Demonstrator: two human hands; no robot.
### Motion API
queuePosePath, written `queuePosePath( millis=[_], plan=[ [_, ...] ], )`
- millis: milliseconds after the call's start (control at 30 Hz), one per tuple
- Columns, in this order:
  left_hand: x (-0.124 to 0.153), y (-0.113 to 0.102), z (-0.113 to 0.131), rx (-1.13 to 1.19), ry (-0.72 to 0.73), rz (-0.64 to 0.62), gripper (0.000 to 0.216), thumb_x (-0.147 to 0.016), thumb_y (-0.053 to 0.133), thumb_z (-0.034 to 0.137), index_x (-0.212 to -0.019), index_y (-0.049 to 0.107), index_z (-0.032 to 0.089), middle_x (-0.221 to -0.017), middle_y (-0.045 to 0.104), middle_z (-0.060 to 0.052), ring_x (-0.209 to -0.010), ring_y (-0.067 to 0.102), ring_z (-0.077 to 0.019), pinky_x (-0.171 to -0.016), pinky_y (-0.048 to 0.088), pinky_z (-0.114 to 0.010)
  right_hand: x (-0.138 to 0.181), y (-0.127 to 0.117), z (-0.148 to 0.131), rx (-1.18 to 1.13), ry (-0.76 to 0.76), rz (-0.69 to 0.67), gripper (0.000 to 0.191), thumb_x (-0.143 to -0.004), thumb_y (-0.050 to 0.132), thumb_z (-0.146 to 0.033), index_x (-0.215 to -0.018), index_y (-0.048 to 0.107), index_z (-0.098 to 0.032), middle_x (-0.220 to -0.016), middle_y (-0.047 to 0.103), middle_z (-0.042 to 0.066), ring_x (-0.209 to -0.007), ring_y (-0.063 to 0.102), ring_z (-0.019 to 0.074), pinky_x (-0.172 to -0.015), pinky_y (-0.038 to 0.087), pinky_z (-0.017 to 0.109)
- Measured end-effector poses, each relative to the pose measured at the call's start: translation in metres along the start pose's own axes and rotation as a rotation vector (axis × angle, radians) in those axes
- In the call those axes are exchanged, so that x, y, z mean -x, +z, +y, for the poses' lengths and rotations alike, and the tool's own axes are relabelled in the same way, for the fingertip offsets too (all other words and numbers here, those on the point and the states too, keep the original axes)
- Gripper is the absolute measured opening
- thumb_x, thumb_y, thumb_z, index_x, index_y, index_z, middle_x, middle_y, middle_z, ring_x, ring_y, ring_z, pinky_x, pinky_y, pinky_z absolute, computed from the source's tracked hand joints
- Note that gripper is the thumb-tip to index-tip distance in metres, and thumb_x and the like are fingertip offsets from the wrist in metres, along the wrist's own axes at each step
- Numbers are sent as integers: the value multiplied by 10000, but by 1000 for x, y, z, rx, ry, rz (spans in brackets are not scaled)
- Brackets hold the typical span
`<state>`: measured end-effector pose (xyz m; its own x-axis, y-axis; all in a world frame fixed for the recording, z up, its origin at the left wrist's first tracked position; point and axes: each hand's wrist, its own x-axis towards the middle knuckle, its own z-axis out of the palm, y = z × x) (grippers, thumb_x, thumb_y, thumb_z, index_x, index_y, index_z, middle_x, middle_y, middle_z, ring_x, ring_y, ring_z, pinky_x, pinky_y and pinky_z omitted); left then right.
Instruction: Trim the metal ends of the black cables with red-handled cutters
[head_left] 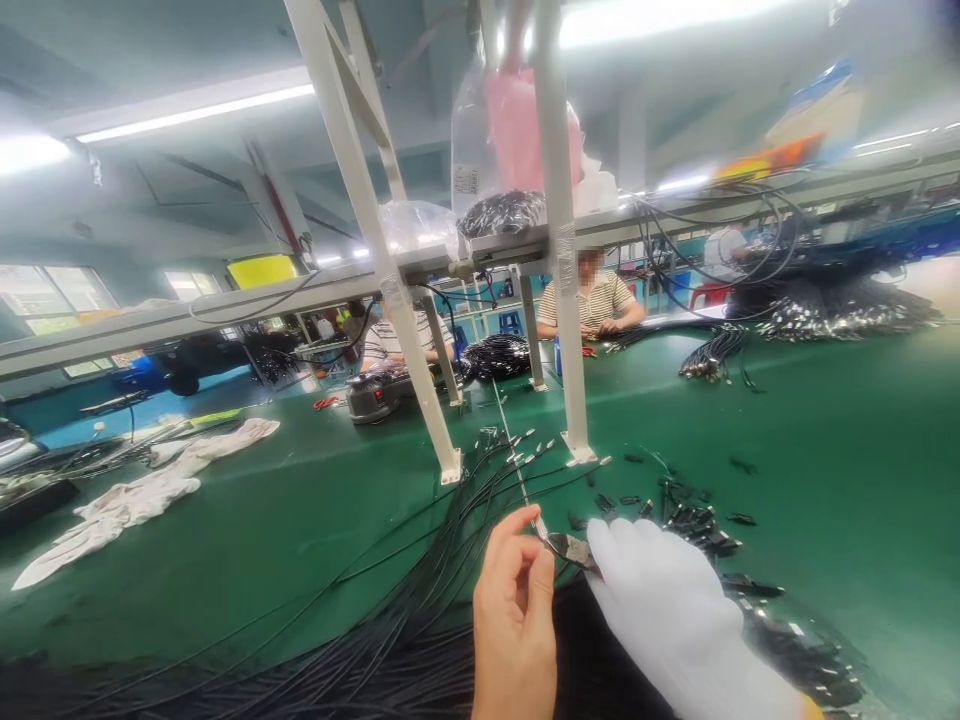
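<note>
My bare left hand [514, 610] pinches a thin wire [514, 455] between thumb and fingertips; the wire runs up and away over the green table. My right hand [675, 610], in a white glove, is closed round a small cutting tool [570, 547] whose jaws meet the wire just beside my left fingertips. A thick bundle of black cables [420, 580] with metal-tipped ends fans out across the table under both hands.
Small black cut pieces [694, 520] lie scattered right of my hands. White frame legs [442, 440] stand on the green table [840, 440]. White gloves [150, 490] lie at left. Two persons [592, 300] work across the table by black cable coils [495, 355].
</note>
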<state>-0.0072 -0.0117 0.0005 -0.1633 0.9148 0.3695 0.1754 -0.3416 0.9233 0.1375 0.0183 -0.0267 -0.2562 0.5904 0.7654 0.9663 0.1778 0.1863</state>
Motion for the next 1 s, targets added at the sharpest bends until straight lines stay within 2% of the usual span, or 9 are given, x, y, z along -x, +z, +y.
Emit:
queuePosePath(
  millis=[167, 300, 400, 500, 633, 733, 800, 900, 1000],
  plan=[
    [-1, -2, -1, -29, -6, -23, 283, -907, 562, 391, -711, 616, 193, -1245, 616, -128, -1020, 607, -261, -844, 452, -353, -1, 3, 2, -26, 20, 38, 162, -853, 546, -192, -702, 583, -239, -583, 528, 1, -531, 491, 188, -579, 188, 333],
    [-3, -1, -3, 98, -84, -55, 327, -881, 601, 446, -692, 625, 180, -1247, 621, -129, -1032, 601, -258, -841, 458, -332, 0, 6, 1, -88, 42, 85, 185, -816, 531, -174, -648, 566, -242, -553, 528, 0, -507, 491, 182, -570, 206, 326],
    [-4, 1, -4, 260, -168, -75, 351, -838, 660, 486, -694, 645, 167, -1274, 619, -129, -898, 613, -207, -827, 476, -325, 3, 8, 1, -155, 29, 35, 152, -782, 557, -196, -638, 544, -244, -537, 538, -20, -474, 499, 167, -538, 211, 307],
    [-6, 0, -2, 380, -219, -85, 350, -803, 712, 492, -708, 668, 157, -1270, 622, -131, -819, 600, -169, -815, 485, -318, 4, 11, 5, -226, 66, -39, 215, -840, 575, -299, -639, 525, -241, -535, 550, -39, -447, 509, 148, -503, 224, 279],
    [-7, -1, 5, 424, -248, -106, 335, -795, 737, 467, -697, 675, 153, -1245, 621, -138, -946, 609, -212, -871, 491, -336, -2, 8, 14, -316, 236, -128, 316, -906, 510, -404, -638, 527, -238, -550, 564, -35, -476, 530, 146, -498, 260, 257],
    [-6, -2, 8, 407, -225, -97, 322, -798, 738, 460, -708, 688, 155, -1170, 643, -134, -1038, 589, -239, -880, 493, -327, -11, -3, 21, -374, 421, -319, 341, -908, 481, -439, -635, 525, -239, -558, 566, -30, -472, 496, 138, -503, 275, 254],
    [-5, -2, 7, 377, -215, -106, 313, -817, 718, 469, -772, 703, 159, -983, 676, -100, -869, 600, -179, -783, 491, -280, -18, -12, 27, -405, 532, -432, 341, -903, 467, -460, -646, 525, -243, -573, 566, -28, -480, 475, 135, -511, 287, 257],
    [-5, -4, 5, 336, -226, -111, 325, -847, 677, 495, -874, 680, 171, -693, 608, -2, -552, 431, -76, -561, 375, -210, -26, -20, 45, -433, 719, -482, 351, -904, 410, -517, -704, 547, -264, -640, 584, -17, -543, 485, 151, -541, 322, 269],
    [-14, -8, 15, 282, -208, -75, 339, -864, 646, 500, -977, 679, 181, -611, 520, 41, -532, 376, -76, -516, 302, -201, -30, -23, 76, -396, 890, -470, 403, -915, 308, -558, -791, 572, -280, -721, 598, 7, -586, 484, 171, -578, 354, 296]
  ],
)
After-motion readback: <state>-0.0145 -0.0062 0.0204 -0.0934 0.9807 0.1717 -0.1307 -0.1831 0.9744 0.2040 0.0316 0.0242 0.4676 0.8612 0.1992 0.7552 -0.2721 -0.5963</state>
